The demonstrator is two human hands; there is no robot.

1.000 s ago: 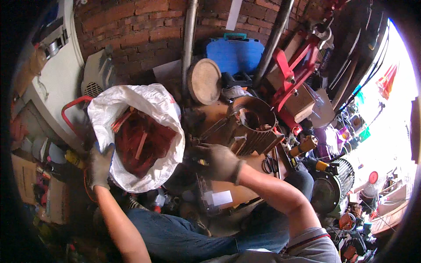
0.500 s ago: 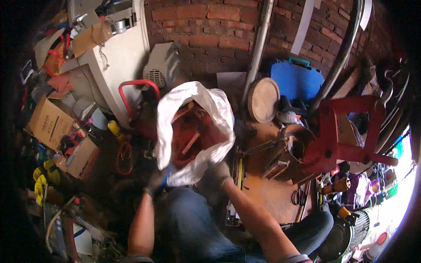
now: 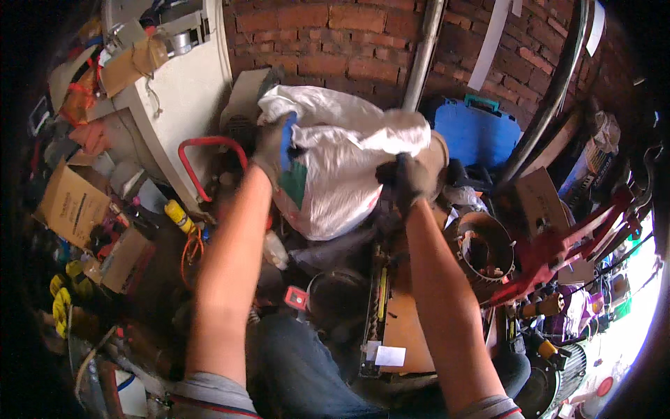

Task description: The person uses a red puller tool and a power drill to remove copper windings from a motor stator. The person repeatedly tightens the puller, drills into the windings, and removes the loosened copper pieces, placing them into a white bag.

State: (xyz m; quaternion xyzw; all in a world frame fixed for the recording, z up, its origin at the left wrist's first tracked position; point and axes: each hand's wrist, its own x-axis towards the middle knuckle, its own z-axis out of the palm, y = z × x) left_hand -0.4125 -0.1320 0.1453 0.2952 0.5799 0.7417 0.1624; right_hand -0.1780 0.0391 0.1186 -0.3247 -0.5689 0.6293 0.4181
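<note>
A white woven sack [image 3: 335, 185] with a green patch hangs in front of me, its crumpled rim folded across the top. Its inside is out of my sight. My left hand [image 3: 273, 150], in a dark glove with a blue edge showing beside it, is closed on the sack's left rim. Gloved as well, my right hand [image 3: 412, 180] grips the right end of the rim. Both forearms reach forward, stretched out. Behind the right hand, a round tan disc [image 3: 438, 157] is partly covered by the sack.
At right, a red metal frame [image 3: 551, 269] leans beside a round rusty motor housing [image 3: 485, 244]. A blue case [image 3: 478, 130] stands against the brick wall. Under the sack lies a dark round pan [image 3: 338, 297]. Cardboard boxes [image 3: 73, 202] and a red tube handle [image 3: 209, 143] are at left.
Both hands have raised the sack and moved it forward, away from my lap. Its mouth, which showed reddish contents, has turned out of sight. The red frame appears lower and more tilted.
</note>
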